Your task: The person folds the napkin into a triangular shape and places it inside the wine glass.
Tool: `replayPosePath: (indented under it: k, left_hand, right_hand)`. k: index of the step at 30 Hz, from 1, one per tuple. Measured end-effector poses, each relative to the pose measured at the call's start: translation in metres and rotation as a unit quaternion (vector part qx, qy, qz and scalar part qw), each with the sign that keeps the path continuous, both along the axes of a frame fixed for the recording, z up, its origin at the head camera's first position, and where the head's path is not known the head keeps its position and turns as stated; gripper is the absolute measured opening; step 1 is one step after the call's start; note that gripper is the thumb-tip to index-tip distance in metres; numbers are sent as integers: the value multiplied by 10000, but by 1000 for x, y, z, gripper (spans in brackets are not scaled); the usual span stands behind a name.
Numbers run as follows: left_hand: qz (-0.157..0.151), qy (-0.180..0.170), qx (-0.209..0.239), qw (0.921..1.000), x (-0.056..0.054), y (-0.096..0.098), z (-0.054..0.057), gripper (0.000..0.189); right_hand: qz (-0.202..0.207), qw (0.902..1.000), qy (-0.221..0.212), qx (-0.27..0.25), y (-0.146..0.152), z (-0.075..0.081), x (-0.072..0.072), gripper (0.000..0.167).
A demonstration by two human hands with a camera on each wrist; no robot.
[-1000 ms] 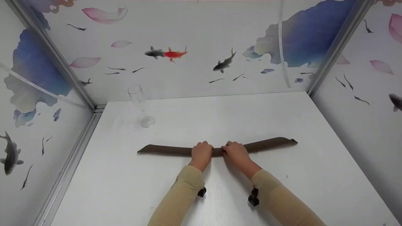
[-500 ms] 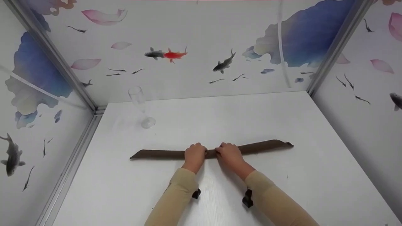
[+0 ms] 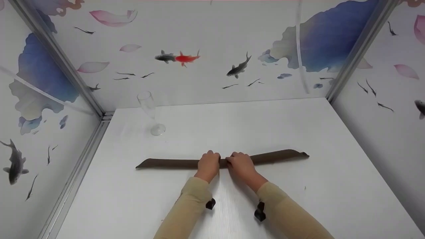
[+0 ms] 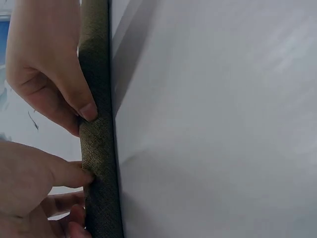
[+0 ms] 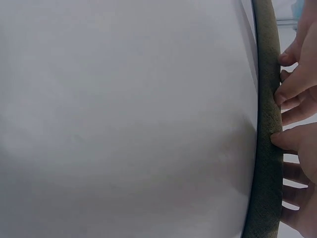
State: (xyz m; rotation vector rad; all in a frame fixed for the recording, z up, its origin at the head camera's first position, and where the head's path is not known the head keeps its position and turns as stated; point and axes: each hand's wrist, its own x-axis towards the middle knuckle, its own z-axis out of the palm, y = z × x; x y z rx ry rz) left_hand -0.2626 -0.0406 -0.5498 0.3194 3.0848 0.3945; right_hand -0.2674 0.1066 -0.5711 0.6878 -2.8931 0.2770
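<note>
A long dark brown strip of woven cloth [image 3: 176, 163], rolled or folded narrow with slanted ends, lies across the white table in the head view. My left hand [image 3: 209, 165] grips it just left of its middle. Close by on the right, my right hand [image 3: 243, 167] holds it too, with a short stretch of cloth showing between the hands. Both wrist views show thumbs on the near face of the cloth [image 4: 101, 144] and fingers going behind it. The underside of the cloth [image 5: 268, 163] is hidden.
A clear stemmed glass [image 3: 148, 106] stands upright at the back left of the table [image 3: 265, 122], beyond the cloth. Printed panels with fish and petals wall in the back and both sides, with metal posts [image 3: 94, 103] at the corners.
Both hands and the cloth have shifted slightly toward me and to the left, mostly in the first half second. The grip looks the same, and the glass has not moved.
</note>
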Motion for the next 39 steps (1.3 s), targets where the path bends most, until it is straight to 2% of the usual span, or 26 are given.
replayPosePath:
  k: [2,5,6,9,12,13,19,27,39]
  left_hand:
    - [19,-64,180,9998,-1,1,2,14]
    - [54,-132,186,9997,-3,1,2,21]
    - [63,-148,156,9997,-4,1,2,22]
    - [81,-208,131,9997,-6,2,1,23]
    - [96,-254,244,9993,-7,2,-2,21]
    - [93,-258,292,9992,-7,2,-3,21]
    - [42,-356,395,9986,-8,0,-6,22]
    - [46,-520,436,9977,-8,-4,-6,22]
    - [-19,-526,612,9967,-9,-5,-8,22]
  right_hand:
    - [20,10000,3,-91,1,0,0,7]
    - [114,9997,57,-232,2,0,1,6]
    - [183,9993,187,-258,4,-7,-2,7]
    - [280,9989,179,-345,6,-7,-3,8]
    - [197,9990,-24,-398,8,-6,-5,10]
    - [102,9988,-228,-410,8,2,-2,10]
    - [-151,9974,-687,-184,14,6,-6,12]
    - [-106,9969,-749,-198,28,11,-7,12]
    - [-225,9956,-869,-264,44,11,-7,12]
